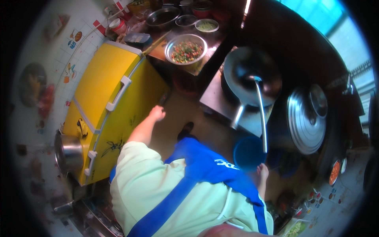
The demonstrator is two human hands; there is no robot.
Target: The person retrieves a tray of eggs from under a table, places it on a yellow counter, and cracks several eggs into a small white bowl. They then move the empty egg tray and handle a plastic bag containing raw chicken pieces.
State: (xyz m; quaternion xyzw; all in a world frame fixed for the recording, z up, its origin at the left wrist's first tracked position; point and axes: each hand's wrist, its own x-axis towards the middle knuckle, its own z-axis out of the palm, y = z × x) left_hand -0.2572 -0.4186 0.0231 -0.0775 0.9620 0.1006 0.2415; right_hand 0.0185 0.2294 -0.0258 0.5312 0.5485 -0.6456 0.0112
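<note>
In the head view, the left hand (158,113) is left of centre, near the yellow refrigerator (130,102); its fingers look curled, but whether they hold anything cannot be told. The right hand (262,171), lower right of centre, is near the handle end of the ladle (261,106) and the blue bucket (246,152); whether its fingers are apart or together cannot be told. The ladle's head rests in the wok (241,75), upper right of centre. A metal bowl (185,37) of chopped food (187,52) stands at upper middle.
</note>
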